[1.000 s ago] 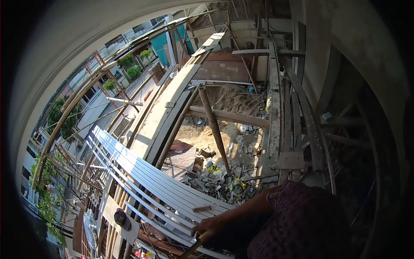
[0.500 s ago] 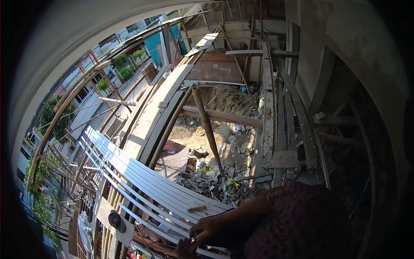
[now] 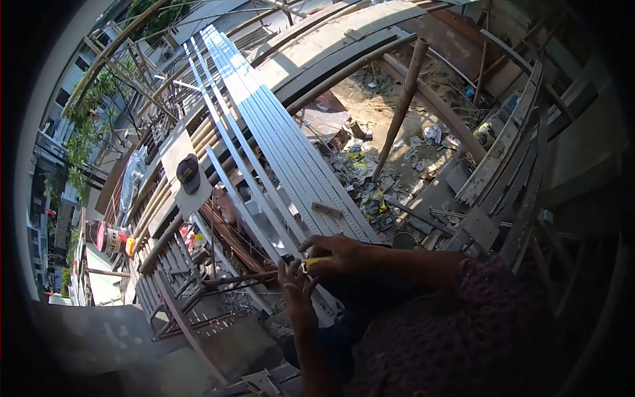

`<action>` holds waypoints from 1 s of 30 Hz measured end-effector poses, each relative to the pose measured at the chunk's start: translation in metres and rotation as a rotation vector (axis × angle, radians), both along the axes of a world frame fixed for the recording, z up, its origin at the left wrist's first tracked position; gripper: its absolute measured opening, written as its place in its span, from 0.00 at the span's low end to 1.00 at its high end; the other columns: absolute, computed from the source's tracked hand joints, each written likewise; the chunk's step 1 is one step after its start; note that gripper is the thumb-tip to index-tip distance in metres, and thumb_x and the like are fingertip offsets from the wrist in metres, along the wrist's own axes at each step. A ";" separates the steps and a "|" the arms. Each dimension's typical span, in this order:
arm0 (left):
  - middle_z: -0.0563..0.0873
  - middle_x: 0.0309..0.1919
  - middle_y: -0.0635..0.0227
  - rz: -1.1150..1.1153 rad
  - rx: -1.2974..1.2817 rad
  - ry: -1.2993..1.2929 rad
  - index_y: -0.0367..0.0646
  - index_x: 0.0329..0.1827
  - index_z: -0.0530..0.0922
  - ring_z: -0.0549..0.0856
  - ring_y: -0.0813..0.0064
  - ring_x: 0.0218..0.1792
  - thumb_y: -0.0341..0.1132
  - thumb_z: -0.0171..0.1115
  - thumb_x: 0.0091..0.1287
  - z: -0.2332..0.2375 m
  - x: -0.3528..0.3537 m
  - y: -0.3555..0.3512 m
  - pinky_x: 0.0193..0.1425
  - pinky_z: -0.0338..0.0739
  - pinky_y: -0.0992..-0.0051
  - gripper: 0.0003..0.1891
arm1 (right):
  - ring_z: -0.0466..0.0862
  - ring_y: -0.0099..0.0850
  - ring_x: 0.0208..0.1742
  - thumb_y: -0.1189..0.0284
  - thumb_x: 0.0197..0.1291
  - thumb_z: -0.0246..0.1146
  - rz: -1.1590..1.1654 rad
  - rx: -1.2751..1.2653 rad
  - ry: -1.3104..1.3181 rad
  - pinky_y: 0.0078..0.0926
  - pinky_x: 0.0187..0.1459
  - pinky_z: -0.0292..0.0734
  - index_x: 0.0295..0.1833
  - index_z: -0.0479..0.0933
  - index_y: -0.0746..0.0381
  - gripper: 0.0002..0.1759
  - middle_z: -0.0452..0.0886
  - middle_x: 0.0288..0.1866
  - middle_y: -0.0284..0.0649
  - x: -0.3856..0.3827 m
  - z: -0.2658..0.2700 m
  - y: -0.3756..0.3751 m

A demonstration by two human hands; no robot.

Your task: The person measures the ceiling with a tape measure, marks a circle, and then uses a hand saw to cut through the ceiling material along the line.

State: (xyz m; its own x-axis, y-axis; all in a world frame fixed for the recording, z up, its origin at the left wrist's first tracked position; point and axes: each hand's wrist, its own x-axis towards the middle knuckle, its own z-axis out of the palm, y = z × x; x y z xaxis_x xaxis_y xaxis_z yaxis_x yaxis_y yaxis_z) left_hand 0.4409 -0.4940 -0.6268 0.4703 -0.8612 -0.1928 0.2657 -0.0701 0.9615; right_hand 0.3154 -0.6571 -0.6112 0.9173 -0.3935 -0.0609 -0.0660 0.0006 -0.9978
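Long silver metal strips (image 3: 274, 135) stretch from my hands toward the upper left, most side by side. Separate narrow strips (image 3: 241, 188) lie along their left side. My right hand (image 3: 340, 255) is closed around a small yellow tool (image 3: 319, 263), whose kind is partly hidden by the fingers. It is over the near ends of the strips. My left hand (image 3: 299, 294) is just beside it, its fingers spread near the yellow tool's tip. A short piece of wood (image 3: 327, 210) rests across the strips above my right hand.
A dark cap (image 3: 188, 173) lies on a pale board (image 3: 173, 152) to the left. A bamboo post (image 3: 401, 109) stands right of the strips, above rubble (image 3: 377, 198). A bucket (image 3: 106, 236) is at far left, and a metal frame (image 3: 192, 301) is below the cap.
The view has turned and tipped, bringing the hands nearer the middle. My left hand's fingers now show spread, and the yellow tool in my right hand is plainer.
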 end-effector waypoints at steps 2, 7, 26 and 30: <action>0.73 0.67 0.52 0.140 0.013 0.116 0.40 0.79 0.54 0.76 0.58 0.66 0.59 0.40 0.80 -0.010 0.008 0.022 0.66 0.75 0.59 0.36 | 0.85 0.29 0.40 0.56 0.70 0.64 -0.220 0.022 0.021 0.29 0.43 0.78 0.61 0.73 0.66 0.26 0.86 0.38 0.45 0.010 -0.043 -0.029; 0.82 0.54 0.60 0.475 0.280 0.094 0.38 0.66 0.72 0.82 0.67 0.55 0.44 0.49 0.82 -0.062 0.023 0.106 0.57 0.78 0.65 0.20 | 0.84 0.33 0.39 0.46 0.67 0.60 -0.588 0.217 0.546 0.31 0.41 0.78 0.44 0.82 0.66 0.30 0.85 0.40 0.46 0.021 -0.164 -0.125; 0.82 0.49 0.65 0.932 0.898 -0.072 0.39 0.60 0.76 0.83 0.73 0.48 0.36 0.54 0.78 -0.084 -0.050 0.292 0.49 0.80 0.72 0.13 | 0.76 0.50 0.60 0.69 0.59 0.63 -0.437 -0.905 0.891 0.47 0.60 0.74 0.58 0.71 0.63 0.21 0.76 0.57 0.50 0.060 -0.325 -0.099; 0.83 0.49 0.64 0.854 0.861 -0.062 0.39 0.61 0.75 0.85 0.71 0.46 0.35 0.56 0.77 -0.080 -0.043 0.297 0.46 0.82 0.71 0.14 | 0.82 0.51 0.58 0.72 0.62 0.60 -0.289 -0.749 0.980 0.46 0.58 0.79 0.57 0.73 0.61 0.18 0.81 0.55 0.51 0.086 -0.332 -0.118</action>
State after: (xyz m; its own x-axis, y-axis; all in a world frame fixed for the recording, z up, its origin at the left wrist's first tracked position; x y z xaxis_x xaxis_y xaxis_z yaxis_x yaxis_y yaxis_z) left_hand 0.3978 -0.1975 -0.7071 0.8528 0.1292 -0.5061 0.4934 -0.5171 0.6994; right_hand 0.4011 -0.7748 -0.9435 0.4889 -0.8030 -0.3408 -0.8668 -0.4034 -0.2929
